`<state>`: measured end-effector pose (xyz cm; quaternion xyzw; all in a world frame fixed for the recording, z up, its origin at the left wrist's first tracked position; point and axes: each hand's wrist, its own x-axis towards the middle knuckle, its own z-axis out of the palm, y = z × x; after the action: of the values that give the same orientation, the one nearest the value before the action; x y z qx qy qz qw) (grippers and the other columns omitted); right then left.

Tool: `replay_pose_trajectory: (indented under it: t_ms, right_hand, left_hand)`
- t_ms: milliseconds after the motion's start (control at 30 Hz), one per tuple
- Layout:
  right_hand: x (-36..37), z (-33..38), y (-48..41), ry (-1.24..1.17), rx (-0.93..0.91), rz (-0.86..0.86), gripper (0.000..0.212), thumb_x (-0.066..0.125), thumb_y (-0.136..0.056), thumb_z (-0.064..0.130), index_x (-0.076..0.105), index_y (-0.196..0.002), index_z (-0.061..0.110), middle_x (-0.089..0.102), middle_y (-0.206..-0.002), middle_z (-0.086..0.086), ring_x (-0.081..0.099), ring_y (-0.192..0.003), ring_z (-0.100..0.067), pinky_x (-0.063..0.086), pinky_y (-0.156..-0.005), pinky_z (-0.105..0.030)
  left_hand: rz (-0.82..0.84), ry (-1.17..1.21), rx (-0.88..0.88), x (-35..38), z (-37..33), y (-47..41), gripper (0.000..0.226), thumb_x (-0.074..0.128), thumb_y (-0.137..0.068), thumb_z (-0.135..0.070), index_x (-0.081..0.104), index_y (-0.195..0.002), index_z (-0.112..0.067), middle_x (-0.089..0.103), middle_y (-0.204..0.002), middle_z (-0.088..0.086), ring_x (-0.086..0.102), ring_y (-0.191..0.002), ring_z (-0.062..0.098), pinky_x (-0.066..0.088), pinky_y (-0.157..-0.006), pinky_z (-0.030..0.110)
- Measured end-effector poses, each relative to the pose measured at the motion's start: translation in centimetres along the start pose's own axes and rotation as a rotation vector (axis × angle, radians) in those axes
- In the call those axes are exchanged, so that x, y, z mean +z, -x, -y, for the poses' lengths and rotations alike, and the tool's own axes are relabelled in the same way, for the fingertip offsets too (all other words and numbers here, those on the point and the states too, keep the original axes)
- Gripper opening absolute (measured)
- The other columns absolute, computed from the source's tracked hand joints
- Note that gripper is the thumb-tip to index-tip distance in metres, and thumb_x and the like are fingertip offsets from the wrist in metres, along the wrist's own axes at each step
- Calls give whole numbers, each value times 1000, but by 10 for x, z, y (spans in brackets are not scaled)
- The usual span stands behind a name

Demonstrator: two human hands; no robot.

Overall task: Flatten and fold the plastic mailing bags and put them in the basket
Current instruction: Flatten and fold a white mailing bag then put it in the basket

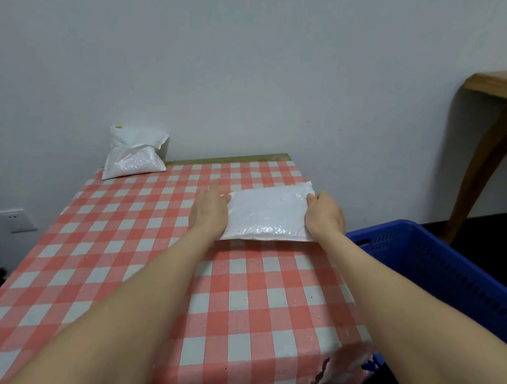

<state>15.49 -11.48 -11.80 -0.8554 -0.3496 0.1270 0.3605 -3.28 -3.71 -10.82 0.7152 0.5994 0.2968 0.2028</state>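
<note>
Both hands point(209, 210) point(325, 217) on mailing bag point(266, 217)

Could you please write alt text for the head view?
The left hand presses and the right hand grips the ends of a white mailing bag on a red-checked table; a second bag sits by the wall, blue basket at right.
</note>
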Motion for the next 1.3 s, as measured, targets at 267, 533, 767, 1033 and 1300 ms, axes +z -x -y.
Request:
replay_pose_trajectory:
  t_ms: [267, 533, 767, 1033, 1300]
  right_hand:
    - [-7, -5, 7, 180, -103, -64, 39, 42, -101, 37, 42, -132, 14, 50, -130, -10, 52, -113, -29, 42, -85, -40]
    - [18, 38, 12, 466, -718, 110, 47, 30, -101, 31, 35, -147, 22, 27, -156, -2, 15, -146, -25, 13, -119, -40]
    - [32, 26, 13, 646, -592, 297, 52, 18, -102, 37, 17, -153, 26, 10, -162, 0, -4, -149, -26, -3, -119, -47]
    - [35, 23, 14, 681, -592, 291, 54, 17, -101, 38, 15, -154, 26, 11, -161, -1, -3, -149, -26, -3, -119, -48]
    - [37, 24, 14, 742, -604, 293, 54, 16, -101, 40, 14, -153, 25, 13, -161, -2, -2, -149, -27, -1, -119, -49]
  left_hand:
    - [32, -263, 75, 0, 13, -1, 39, 35, -102, -28, 45, -138, -14, 34, -141, 9, 40, -126, 26, 42, -100, 40]
    - [148, -379, 468, 20, -6, 5, 48, 21, -103, -28, 31, -147, -12, 30, -154, 6, 23, -143, 23, 19, -118, 40]
    - [391, -474, 381, 30, 9, 4, 54, 13, -103, -35, 5, -153, -17, 5, -161, 1, 2, -148, 25, 6, -120, 44]
    - [363, -494, 379, 35, 12, 7, 55, 13, -103, -35, 4, -153, -16, 4, -161, 2, 2, -148, 23, 5, -120, 43]
    - [374, -534, 376, 36, 12, 10, 55, 13, -103, -35, 4, -153, -16, 2, -161, 2, 2, -148, 23, 4, -120, 43]
